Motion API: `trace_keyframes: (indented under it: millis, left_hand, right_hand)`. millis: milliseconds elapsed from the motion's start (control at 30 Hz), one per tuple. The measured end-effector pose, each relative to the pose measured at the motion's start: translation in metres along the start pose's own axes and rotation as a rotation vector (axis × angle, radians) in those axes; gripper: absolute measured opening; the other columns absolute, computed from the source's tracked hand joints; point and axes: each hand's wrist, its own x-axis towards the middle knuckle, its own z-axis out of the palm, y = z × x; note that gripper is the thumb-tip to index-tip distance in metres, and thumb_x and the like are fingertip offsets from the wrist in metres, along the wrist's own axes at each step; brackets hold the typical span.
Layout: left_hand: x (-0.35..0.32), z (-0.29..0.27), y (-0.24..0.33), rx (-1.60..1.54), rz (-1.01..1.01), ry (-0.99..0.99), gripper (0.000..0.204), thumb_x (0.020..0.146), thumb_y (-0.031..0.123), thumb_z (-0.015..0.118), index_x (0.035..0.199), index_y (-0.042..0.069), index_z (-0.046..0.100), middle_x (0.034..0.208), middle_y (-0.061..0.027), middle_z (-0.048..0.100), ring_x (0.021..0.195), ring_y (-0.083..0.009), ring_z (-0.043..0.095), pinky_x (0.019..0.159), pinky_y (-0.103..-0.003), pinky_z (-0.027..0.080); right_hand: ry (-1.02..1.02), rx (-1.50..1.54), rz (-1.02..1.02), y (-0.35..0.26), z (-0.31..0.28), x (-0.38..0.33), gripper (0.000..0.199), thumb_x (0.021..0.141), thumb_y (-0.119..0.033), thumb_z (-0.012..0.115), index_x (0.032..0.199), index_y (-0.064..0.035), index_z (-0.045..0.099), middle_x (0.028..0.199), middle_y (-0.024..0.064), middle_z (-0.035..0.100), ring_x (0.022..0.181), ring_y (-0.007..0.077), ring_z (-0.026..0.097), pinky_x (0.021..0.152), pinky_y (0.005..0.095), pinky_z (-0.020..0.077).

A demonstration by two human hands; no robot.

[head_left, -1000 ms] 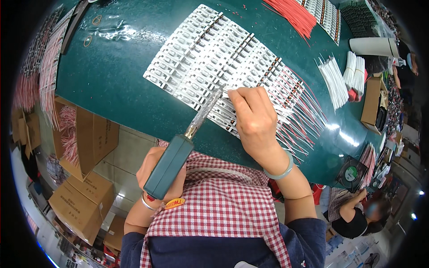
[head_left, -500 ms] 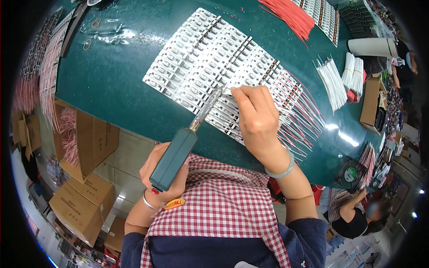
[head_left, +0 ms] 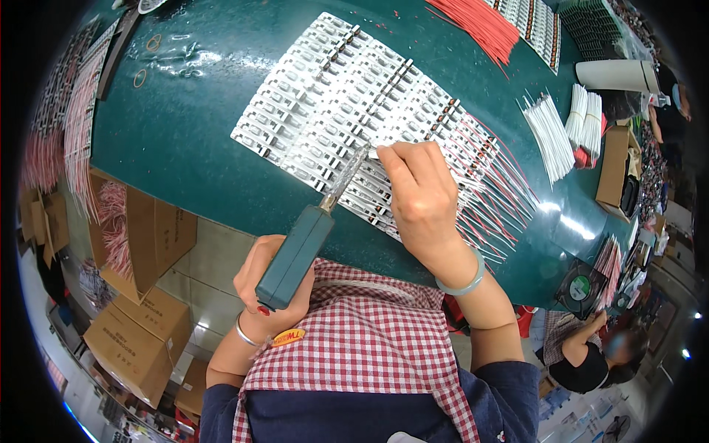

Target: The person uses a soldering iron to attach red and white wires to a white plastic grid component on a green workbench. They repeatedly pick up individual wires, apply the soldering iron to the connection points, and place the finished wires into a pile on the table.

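Observation:
My left hand (head_left: pixel 260 277) is wrapped round a green gun-shaped tool (head_left: pixel 295 255) with a long, shiny metal barrel; whether it is a soldering gun or a glue gun I cannot tell. Its tip points away from me over a white panel of small modules (head_left: pixel 295 96), lying at a slant on the green table. Beside that tip, my right hand (head_left: pixel 425 192) is closed in a pinch low over the panel. Something small and white shows at the fingertips, too hidden to name. Red and white wires (head_left: pixel 509 192) fan out from the panel's right part, past my right hand.
Bundles of red wires (head_left: pixel 484 33) and white wires (head_left: pixel 548 136) lie on the green table (head_left: pixel 177 155). At the right stand an open carton (head_left: pixel 614 173) and a black fan (head_left: pixel 580 286). Cartons (head_left: pixel 140 343) stand at lower left. Another person (head_left: pixel 591 354) sits at lower right.
The green tool's body has shifted slightly right, with its tip still at the panel. The panel has slid slightly left. My right hand has moved very little and keeps its pinch.

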Motion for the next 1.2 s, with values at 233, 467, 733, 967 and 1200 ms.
trace_keyframes:
  millis: [233,467,733,967,1200]
  left_hand:
    - [-0.011,0.001,-0.008,0.013,-0.015,0.028,0.021,0.069,-0.005,0.073,0.09,-0.004,0.07,0.087,-0.0147,0.066,0.073,-0.0275,0.068,0.061,-0.032,0.055]
    - [-0.016,-0.004,-0.011,0.03,-0.018,0.014,0.021,0.072,-0.003,0.075,0.093,-0.003,0.071,0.092,-0.0172,0.069,0.078,-0.0297,0.071,0.066,-0.032,0.057]
    - [-0.02,0.001,-0.014,-0.008,-0.061,0.003,0.021,0.074,-0.002,0.077,0.094,-0.004,0.071,0.095,-0.0174,0.069,0.08,-0.0294,0.072,0.068,-0.033,0.058]
    - [0.006,0.001,0.007,-0.014,-0.09,0.004,0.02,0.075,-0.003,0.076,0.094,-0.005,0.07,0.096,-0.0159,0.069,0.081,-0.0273,0.072,0.069,-0.031,0.057]
    - [0.009,0.005,0.003,-0.044,-0.042,0.01,0.021,0.072,-0.007,0.076,0.092,-0.002,0.07,0.094,-0.0146,0.068,0.082,-0.0271,0.07,0.068,-0.032,0.057]
  right_hand:
    - [-0.004,-0.008,-0.003,0.0,0.0,-0.001,0.034,0.065,0.003,0.063,0.098,0.007,0.065,0.091,0.0129,0.061,0.079,0.0257,0.056,0.064,0.0334,0.0499]
    - [-0.018,0.001,0.018,0.0,0.0,-0.001,0.033,0.066,0.003,0.063,0.098,0.0064,0.066,0.092,0.0129,0.062,0.08,0.0258,0.057,0.065,0.0339,0.0506]
    - [0.05,0.03,0.003,0.009,-0.009,0.006,0.033,0.065,0.004,0.065,0.098,0.0064,0.067,0.091,0.0124,0.063,0.079,0.026,0.059,0.063,0.0343,0.0509]
    - [0.028,0.022,0.012,0.012,-0.002,0.003,0.033,0.065,0.003,0.064,0.098,0.0052,0.067,0.091,0.0109,0.063,0.078,0.025,0.059,0.062,0.0338,0.0506]
    - [0.012,-0.01,0.012,0.009,-0.002,0.006,0.032,0.065,0.001,0.064,0.097,0.0044,0.067,0.091,0.01,0.062,0.078,0.0244,0.058,0.062,0.0332,0.0505]
